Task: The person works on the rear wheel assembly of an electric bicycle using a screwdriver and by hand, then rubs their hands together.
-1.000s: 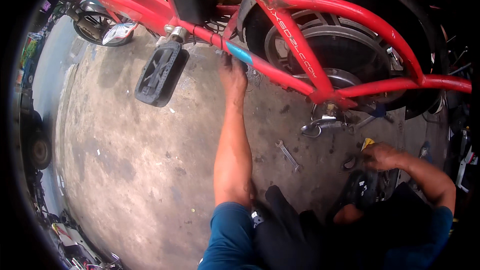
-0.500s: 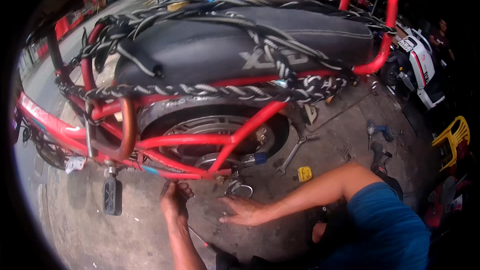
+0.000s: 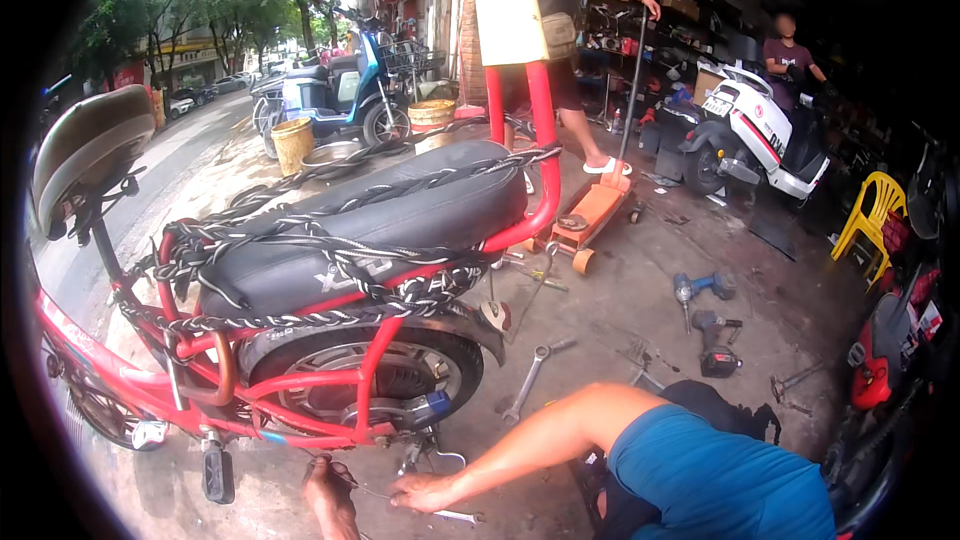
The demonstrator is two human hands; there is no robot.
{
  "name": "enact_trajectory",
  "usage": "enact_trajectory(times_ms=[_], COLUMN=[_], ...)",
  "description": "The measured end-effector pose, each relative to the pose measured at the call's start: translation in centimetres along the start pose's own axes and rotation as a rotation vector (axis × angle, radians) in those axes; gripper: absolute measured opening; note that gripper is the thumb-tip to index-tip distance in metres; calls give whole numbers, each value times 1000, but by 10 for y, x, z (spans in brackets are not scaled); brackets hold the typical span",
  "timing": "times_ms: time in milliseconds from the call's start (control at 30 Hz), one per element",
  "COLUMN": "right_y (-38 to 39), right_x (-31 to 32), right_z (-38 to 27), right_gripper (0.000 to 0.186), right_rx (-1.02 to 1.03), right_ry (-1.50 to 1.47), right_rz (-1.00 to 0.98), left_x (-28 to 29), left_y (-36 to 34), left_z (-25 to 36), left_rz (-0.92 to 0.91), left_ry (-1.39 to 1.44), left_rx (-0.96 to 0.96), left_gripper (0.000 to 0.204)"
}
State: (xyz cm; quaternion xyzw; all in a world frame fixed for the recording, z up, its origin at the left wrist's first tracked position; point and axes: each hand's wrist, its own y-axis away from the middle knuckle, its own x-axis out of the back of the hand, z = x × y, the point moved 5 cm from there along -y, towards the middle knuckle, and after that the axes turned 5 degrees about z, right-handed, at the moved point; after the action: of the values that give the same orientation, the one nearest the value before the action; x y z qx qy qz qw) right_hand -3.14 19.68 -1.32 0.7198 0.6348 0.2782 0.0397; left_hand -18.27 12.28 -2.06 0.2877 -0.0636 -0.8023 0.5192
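Observation:
A red electric bicycle with a long black seat (image 3: pixel 370 215) stands in front of me, its red frame (image 3: pixel 310 380) running low across the left side. Below the frame, near the rear wheel (image 3: pixel 400 365), my left hand (image 3: pixel 328 502) has its fingers closed on a thin dark cable (image 3: pixel 370 491). My right hand (image 3: pixel 425 492) is just to the right, its fingertips pinched at the cable's other visible end. Above the right hand, a silver curved metal part (image 3: pixel 447 458) hangs by the wheel hub. Beside that hand a silver tool (image 3: pixel 460 517) lies on the ground, partly hidden.
A large wrench (image 3: pixel 530 382) and two cordless power tools, one blue (image 3: pixel 700 292) and one dark (image 3: pixel 716 342), lie to the right. Farther back, another person (image 3: pixel 555 50) holds the handle of an orange floor jack (image 3: pixel 598 208). A yellow chair (image 3: pixel 872 228) and white scooter (image 3: pixel 762 130) stand beyond.
The view has tilted up, bringing more of the street and workshop into sight. My right hand has gone from spread fingers to a pinch, closer to the left hand.

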Motion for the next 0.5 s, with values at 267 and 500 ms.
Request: enact_trajectory(times_ms=[267,500], right_y=[28,30], right_x=[51,48], right_z=[-13,-29], right_gripper=[35,27], right_rx=[85,417], right_ry=[253,588], right_rz=[-81,-218], left_x=[-12,-3], left_y=[37,30], left_z=[-5,-11], left_rz=[-134,-199], left_ry=[-71,-108], left_rx=[90,204], left_gripper=[18,18])
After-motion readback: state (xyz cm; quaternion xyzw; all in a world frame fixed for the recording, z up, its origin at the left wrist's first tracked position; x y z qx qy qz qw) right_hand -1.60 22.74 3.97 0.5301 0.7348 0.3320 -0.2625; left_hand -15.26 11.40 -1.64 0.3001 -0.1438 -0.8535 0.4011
